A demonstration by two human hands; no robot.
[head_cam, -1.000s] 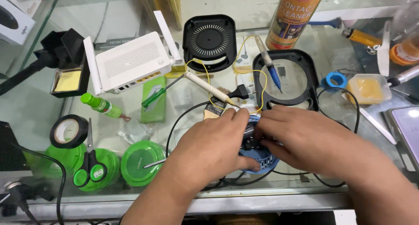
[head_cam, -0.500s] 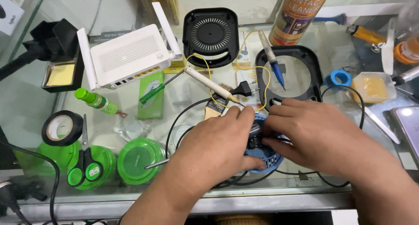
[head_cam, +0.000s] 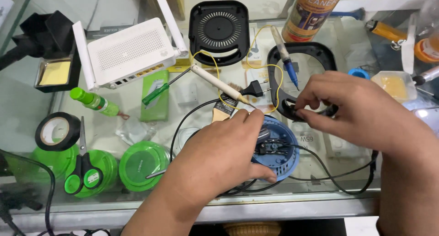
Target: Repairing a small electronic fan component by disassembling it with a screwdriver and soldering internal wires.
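My left hand (head_cam: 224, 156) is closed around a round blue device (head_cam: 281, 151) with an open housing, holding it on the glass bench near the front edge. Inside it sits a small dark part with a black cable running out to the right. My right hand (head_cam: 352, 110) has lifted off the blue device and its fingers pinch the near rim of a black square frame (head_cam: 280, 83) just behind it. A blue-tipped tool (head_cam: 284, 55) lies across that frame.
A white router (head_cam: 130, 50) and a black round-grilled cover (head_cam: 219, 30) stand at the back, with a spray can (head_cam: 315, 9). Green round cases (head_cam: 141, 165), scissors (head_cam: 82, 165), a black tape roll (head_cam: 57, 131), a brush and a plug lie to the left and middle.
My right hand has moved up and right off the blue device to the black frame. The blue device's open inside now shows. My left hand keeps its hold.
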